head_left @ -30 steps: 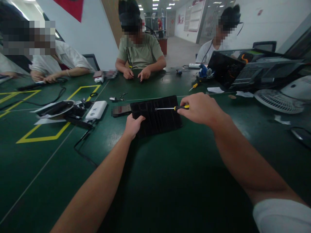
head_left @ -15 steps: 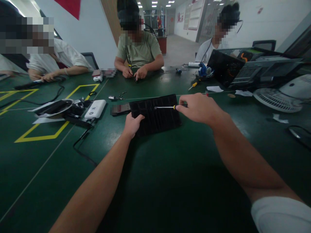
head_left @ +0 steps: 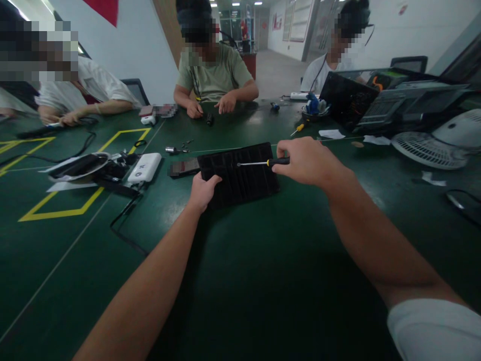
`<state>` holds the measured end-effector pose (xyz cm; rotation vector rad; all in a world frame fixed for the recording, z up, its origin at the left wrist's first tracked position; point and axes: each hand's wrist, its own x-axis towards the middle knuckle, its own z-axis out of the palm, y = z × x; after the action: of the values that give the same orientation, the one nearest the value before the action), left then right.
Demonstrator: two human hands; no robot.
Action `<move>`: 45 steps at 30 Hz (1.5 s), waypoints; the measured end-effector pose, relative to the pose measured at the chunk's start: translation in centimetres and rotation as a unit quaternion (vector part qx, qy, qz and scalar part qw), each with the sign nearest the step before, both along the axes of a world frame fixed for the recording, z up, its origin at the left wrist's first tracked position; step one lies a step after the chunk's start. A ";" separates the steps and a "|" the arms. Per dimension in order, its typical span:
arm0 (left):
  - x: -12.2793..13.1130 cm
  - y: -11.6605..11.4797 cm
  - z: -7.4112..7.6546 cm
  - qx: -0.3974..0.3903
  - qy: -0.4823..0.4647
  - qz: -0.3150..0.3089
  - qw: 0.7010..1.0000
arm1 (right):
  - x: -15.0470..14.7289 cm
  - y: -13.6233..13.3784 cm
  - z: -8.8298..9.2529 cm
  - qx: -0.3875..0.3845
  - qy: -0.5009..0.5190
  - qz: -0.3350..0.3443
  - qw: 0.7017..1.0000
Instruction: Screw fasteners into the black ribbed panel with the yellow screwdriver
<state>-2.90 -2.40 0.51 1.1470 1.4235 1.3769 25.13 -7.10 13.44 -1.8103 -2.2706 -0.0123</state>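
Green table (head_left: 270, 265), white wall (head_left: 424, 37), black panel (head_left: 246, 183)

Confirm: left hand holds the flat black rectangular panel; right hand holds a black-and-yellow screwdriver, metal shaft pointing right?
No: the head view shows the metal shaft pointing left. The left hand holds the panel, the right hand the screwdriver.

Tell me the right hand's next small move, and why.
The right hand should probably turn the screwdriver slightly: its tip appears to meet the black panel, and the left hand holds that panel's left edge.
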 end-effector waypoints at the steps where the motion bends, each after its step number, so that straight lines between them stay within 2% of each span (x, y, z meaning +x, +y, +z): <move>1: 0.0 0.0 0.0 0.000 -0.001 0.000 1.000 | 0.0 0.0 0.0 0.003 0.001 0.002 1.000; 13: -0.1 0.1 -0.1 -0.001 -0.003 0.005 1.000 | -0.5 -0.5 0.6 -0.016 0.008 -0.018 1.000; 25: -0.4 0.3 -0.5 -0.002 0.009 0.004 1.000 | -0.5 -0.3 0.5 -0.026 0.006 -0.016 1.000; 31: -0.3 0.3 -0.5 0.001 0.009 0.009 1.000 | -0.9 -0.3 0.5 -0.032 -0.020 -0.038 0.999; 45: -0.4 0.6 -0.9 -0.002 0.010 0.004 1.000 | -0.9 -0.6 0.5 -0.038 -0.038 0.006 0.999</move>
<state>-3.34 -1.80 -0.35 1.1569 1.4446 1.3707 24.24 -7.70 13.97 -1.8639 -2.3652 0.0073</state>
